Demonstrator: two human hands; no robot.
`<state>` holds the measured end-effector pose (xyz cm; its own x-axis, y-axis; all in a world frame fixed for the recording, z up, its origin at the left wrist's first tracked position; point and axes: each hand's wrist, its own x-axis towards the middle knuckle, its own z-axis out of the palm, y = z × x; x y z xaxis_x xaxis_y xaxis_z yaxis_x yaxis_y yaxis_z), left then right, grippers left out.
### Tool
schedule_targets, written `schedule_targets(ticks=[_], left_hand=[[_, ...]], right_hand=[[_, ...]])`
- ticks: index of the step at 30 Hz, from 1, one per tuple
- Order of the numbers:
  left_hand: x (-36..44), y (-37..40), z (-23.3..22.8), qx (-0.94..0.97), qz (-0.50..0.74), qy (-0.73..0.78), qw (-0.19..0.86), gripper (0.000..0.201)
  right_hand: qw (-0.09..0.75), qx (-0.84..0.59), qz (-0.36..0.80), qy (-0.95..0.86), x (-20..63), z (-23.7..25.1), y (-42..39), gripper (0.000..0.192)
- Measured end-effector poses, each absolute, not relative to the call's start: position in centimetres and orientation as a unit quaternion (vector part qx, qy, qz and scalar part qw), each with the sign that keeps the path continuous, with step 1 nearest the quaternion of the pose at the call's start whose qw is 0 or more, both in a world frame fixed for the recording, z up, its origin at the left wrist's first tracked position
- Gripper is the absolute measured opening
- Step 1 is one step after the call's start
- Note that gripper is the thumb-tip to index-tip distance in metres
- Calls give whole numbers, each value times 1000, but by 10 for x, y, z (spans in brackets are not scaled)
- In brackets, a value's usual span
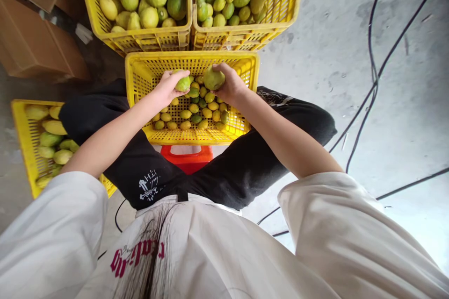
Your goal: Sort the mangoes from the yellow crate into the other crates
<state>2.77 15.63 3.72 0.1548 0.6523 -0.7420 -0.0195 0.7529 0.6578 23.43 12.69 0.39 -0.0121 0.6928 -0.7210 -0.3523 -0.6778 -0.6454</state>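
Observation:
Between my knees stands a yellow plastic crate with several small yellow and green lemons on its bottom. Above its left half, my left hand is closed around a green lemon. My right hand grips a larger yellow-green lemon, thumb on top, above the right half. The two held lemons are a short way apart. Both hands are inside or just over the crate's rim, and some of the fingers are hidden behind the fruit.
Two fuller yellow crates of lemons, one left and one right, adjoin the far side. Another lemon crate sits by my left knee. Cardboard boxes stand far left. A red stool shows below. Black cables cross the concrete floor.

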Motion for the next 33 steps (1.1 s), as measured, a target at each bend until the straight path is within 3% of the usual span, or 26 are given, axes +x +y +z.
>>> schedule_targets(ticks=[11, 17, 24, 33], left_hand=[[28, 152, 33, 249, 176, 637, 708, 46], [31, 151, 34, 194, 160, 622, 742, 32], [31, 154, 36, 86, 160, 642, 745, 37], [33, 150, 35, 171, 122, 659, 722, 38]], right_hand=[[381, -594, 697, -128, 225, 10, 125, 42], [393, -607, 683, -99, 223, 15, 126, 41], [394, -620, 678, 7, 224, 30, 130, 6], [330, -645, 687, -56, 224, 24, 125, 23]])
